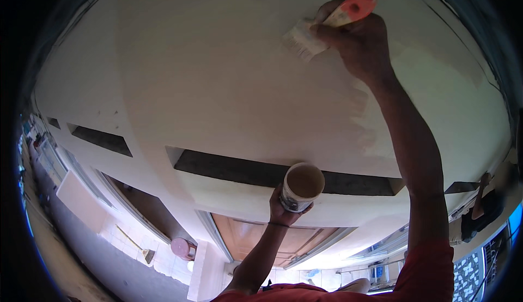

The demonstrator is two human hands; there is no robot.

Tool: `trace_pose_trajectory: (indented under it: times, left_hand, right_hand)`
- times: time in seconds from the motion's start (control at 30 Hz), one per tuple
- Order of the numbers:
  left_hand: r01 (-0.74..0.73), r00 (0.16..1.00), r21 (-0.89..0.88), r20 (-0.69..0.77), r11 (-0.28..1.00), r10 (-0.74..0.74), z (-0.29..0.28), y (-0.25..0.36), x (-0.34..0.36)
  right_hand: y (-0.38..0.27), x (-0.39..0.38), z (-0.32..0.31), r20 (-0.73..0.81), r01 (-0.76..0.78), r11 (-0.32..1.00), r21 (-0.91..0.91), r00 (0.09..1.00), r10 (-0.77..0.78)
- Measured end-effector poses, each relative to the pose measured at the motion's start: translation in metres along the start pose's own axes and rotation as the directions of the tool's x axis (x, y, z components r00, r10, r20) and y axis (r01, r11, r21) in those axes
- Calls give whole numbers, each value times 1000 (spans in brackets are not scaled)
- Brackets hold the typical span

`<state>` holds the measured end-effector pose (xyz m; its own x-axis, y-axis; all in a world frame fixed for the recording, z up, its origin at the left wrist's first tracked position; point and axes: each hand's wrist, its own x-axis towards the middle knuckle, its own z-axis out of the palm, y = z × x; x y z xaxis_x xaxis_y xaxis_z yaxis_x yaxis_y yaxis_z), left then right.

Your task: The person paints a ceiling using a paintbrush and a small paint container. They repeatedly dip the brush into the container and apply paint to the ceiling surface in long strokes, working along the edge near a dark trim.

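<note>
right hand (pixel 362 40): up high, clenched around a brush (pixel 329 23), orange handle poking out past the knuckles, bristles fanned flat just left of the fingers (pixel 327 32)
brush: pressed on the ceiling (pixel 218 84), pale bristles touching the surface, tilted a bit toward the left
left hand (pixel 286 206): lower down, wrapped around a pot (pixel 301 186) from below, fingers curled on its side, mouth facing up
pot: round, white wall, tan stuff inside, held well apart from the brush, right under the long dark slot (pixel 234 172)
ceiling: off-white all over, slightly darker wet-looking patch (pixel 370 127) just below and right of the brush fingers, near the forearm
slots: more dark rectangles off to the far left of both hands
doorway (pixel 256 239): wooden, behind the left wrist, far away
other person (pixel 479 204): at the right edge, arm raised, not part of this
tip, just my take: probably best kept as long even strokes, overlapping the wet edge, light pressure so bristles stay flat
tip two: pot looks worth holding level and close under the brush, less drip risk
sleeve (pixel 430 269): red, bottom right
</note>
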<state>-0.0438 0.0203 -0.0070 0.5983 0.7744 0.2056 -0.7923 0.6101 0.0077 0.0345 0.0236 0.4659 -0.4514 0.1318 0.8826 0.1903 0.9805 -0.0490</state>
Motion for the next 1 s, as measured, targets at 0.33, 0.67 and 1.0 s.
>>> trace_pose_trajectory:
  times: [0.33,0.67,1.0]
  left_hand:
    - [-34,999,64,19,997,33,5,2,5]
    - [16,999,-26,40,1000,-15,5,-1,7]
    - [8,998,15,67,1000,-9,5,0,8]
  right_hand:
    - [-1,18,84,388,491,296,-819,855,-345]
    - [7,115,18,68,46,930,-364,997,-23]
    - [-3,18,113,592,639,323,-698,769,-241]
